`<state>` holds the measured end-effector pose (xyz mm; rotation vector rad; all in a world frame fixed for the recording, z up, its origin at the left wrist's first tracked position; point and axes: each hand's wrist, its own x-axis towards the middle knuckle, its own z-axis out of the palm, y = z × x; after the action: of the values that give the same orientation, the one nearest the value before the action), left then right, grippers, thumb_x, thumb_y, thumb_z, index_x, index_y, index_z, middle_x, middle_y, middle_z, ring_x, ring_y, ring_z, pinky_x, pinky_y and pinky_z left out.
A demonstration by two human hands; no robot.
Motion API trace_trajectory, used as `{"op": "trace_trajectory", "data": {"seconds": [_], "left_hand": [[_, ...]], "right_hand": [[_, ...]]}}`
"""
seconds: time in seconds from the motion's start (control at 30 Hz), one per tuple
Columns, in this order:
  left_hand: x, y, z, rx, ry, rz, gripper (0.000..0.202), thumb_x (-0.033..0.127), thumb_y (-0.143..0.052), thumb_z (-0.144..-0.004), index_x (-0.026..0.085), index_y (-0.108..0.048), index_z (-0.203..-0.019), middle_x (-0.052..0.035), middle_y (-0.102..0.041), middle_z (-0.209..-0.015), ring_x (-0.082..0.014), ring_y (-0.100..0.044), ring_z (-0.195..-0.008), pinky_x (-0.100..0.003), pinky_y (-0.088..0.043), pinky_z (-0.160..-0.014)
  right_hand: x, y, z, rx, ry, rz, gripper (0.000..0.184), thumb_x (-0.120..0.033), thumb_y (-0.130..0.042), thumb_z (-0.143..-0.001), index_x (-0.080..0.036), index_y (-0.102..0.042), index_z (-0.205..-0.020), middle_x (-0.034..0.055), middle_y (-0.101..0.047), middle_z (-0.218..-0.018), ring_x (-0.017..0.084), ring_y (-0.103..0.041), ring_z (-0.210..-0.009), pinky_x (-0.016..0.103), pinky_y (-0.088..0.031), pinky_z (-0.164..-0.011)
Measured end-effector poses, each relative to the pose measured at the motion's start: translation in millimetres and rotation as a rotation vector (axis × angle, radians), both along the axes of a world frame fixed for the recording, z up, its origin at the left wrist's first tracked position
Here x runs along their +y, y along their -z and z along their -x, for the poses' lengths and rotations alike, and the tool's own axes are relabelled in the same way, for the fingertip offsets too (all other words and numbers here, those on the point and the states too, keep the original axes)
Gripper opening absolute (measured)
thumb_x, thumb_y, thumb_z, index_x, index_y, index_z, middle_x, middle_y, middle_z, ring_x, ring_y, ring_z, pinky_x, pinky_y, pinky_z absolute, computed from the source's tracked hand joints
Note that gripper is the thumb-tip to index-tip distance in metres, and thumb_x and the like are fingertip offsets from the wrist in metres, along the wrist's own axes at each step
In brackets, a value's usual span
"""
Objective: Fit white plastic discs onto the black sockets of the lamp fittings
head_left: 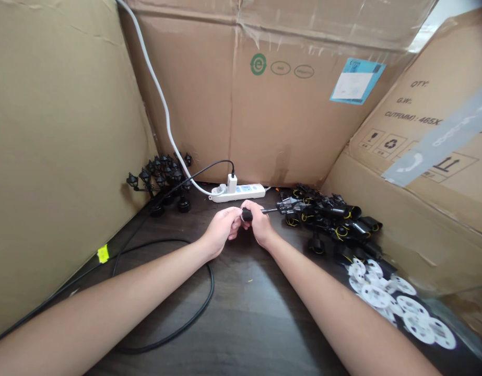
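My left hand [222, 231] and my right hand [258, 222] meet at the middle of the dark wooden table [244, 318]. Between their fingers is a small black-handled screwdriver [247, 214], its thin metal shaft pointing right. Both hands grip it, and the fingers hide part of the handle. Just beyond the shaft tip lies a heap of black lamp parts with yellow wires [322, 216]. Several white perforated discs [385, 297] lie on a black sheet to the right of my right forearm.
Several small black lamp-post models [158, 180] stand at the back left. Behind my hands lies a white power strip [237, 192] with a plugged-in charger. A black cable [188, 292] loops across the table. Cardboard walls surround the table on three sides.
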<state>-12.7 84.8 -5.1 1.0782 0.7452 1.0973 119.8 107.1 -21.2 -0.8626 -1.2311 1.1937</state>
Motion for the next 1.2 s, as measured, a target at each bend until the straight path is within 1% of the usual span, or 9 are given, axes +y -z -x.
{"op": "trace_trajectory", "data": {"seconds": [0.1, 0.2, 0.27, 0.4, 0.63, 0.93, 1.07, 1.13, 1.2], "left_hand": [[-1.1, -1.6, -0.1, 0.0, 0.017, 0.009, 0.024, 0.033, -0.062, -0.078, 0.018, -0.046, -0.067, 0.0077, -0.039, -0.054, -0.0036, -0.028, -0.042, -0.016, -0.022, -0.039], [-2.7, -3.9, -1.6, 0.036, 0.034, 0.026, 0.011, 0.025, -0.059, -0.073, 0.018, -0.052, -0.077, 0.0085, -0.042, -0.055, -0.0036, -0.027, -0.04, -0.016, -0.021, -0.038], [-4.1, -5.7, -3.5, 0.075, 0.027, 0.031, 0.013, 0.023, -0.059, -0.071, 0.018, -0.054, -0.082, 0.0089, -0.045, -0.055, -0.0034, -0.027, -0.039, -0.016, -0.02, -0.038], [-6.1, -7.6, -6.1, 0.1, 0.008, 0.024, 0.013, 0.026, -0.06, -0.075, 0.018, -0.053, -0.083, 0.0089, -0.047, -0.056, -0.003, -0.028, -0.038, -0.016, -0.02, -0.038], [-3.1, -3.6, -2.6, 0.057, 0.022, 0.029, 0.015, 0.028, -0.063, -0.081, 0.018, -0.053, -0.084, 0.0109, -0.038, -0.052, -0.0032, -0.026, -0.038, -0.016, -0.019, -0.039], [-1.1, -0.8, -2.3, 0.045, 0.031, 0.02, 0.022, 0.033, -0.068, -0.08, 0.016, -0.056, -0.088, 0.0112, -0.037, -0.052, -0.0028, -0.025, -0.039, -0.015, -0.019, -0.04], [-2.0, -1.5, -3.7, 0.067, 0.027, 0.007, 0.023, 0.034, -0.067, -0.081, 0.017, -0.055, -0.09, 0.0105, -0.042, -0.054, -0.0028, -0.026, -0.038, -0.015, -0.02, -0.038], [-3.0, -1.9, -4.4, 0.078, 0.015, -0.006, 0.024, 0.035, -0.068, -0.081, 0.018, -0.053, -0.089, 0.0098, -0.046, -0.055, -0.0029, -0.027, -0.037, -0.015, -0.021, -0.037], [-3.5, -1.6, -4.5, 0.072, 0.004, -0.016, 0.026, 0.037, -0.069, -0.081, 0.019, -0.051, -0.085, 0.01, -0.046, -0.054, -0.003, -0.027, -0.037, -0.015, -0.022, -0.037]], "right_hand": [[-1.0, -0.4, -0.7, -0.009, 0.016, -0.003, 0.029, -0.037, -0.053, -0.082, -0.022, -0.055, -0.057, -0.005, -0.044, -0.045, 0.012, -0.039, -0.043, 0.024, -0.031, -0.043], [-2.5, -3.2, 1.1, 0.013, 0.044, 0.011, 0.03, -0.038, -0.052, -0.081, -0.022, -0.052, -0.055, -0.005, -0.041, -0.045, 0.011, -0.036, -0.043, 0.024, -0.03, -0.042], [-2.9, -4.8, 2.5, 0.033, 0.057, 0.022, 0.031, -0.039, -0.05, -0.08, -0.022, -0.05, -0.054, -0.0049, -0.04, -0.045, 0.011, -0.035, -0.042, 0.024, -0.03, -0.042], [-1.6, -4.3, 2.7, 0.06, 0.071, 0.036, 0.03, -0.041, -0.052, -0.08, -0.022, -0.051, -0.056, -0.0046, -0.044, -0.048, 0.01, -0.036, -0.042, 0.023, -0.03, -0.041], [1.0, -1.3, 1.4, 0.063, 0.078, 0.044, 0.029, -0.043, -0.054, -0.079, -0.021, -0.056, -0.061, -0.0047, -0.047, -0.05, 0.01, -0.039, -0.041, 0.023, -0.031, -0.04], [0.4, -4.4, 3.1, 0.044, 0.127, 0.087, 0.028, -0.041, -0.053, -0.076, -0.022, -0.052, -0.057, -0.0052, -0.043, -0.047, 0.011, -0.037, -0.04, 0.024, -0.032, -0.039], [-0.2, -4.1, 3.4, 0.03, 0.12, 0.075, 0.029, -0.042, -0.052, -0.078, -0.022, -0.051, -0.058, -0.0051, -0.042, -0.047, 0.011, -0.037, -0.04, 0.024, -0.033, -0.04], [0.3, -2.8, 3.3, 0.019, 0.112, 0.06, 0.03, -0.043, -0.051, -0.079, -0.022, -0.051, -0.057, -0.0052, -0.042, -0.047, 0.011, -0.037, -0.04, 0.024, -0.033, -0.04], [1.4, -1.0, 2.9, 0.006, 0.114, 0.044, 0.03, -0.043, -0.051, -0.08, -0.022, -0.05, -0.059, -0.0053, -0.043, -0.049, 0.011, -0.038, -0.041, 0.024, -0.033, -0.04]]}}
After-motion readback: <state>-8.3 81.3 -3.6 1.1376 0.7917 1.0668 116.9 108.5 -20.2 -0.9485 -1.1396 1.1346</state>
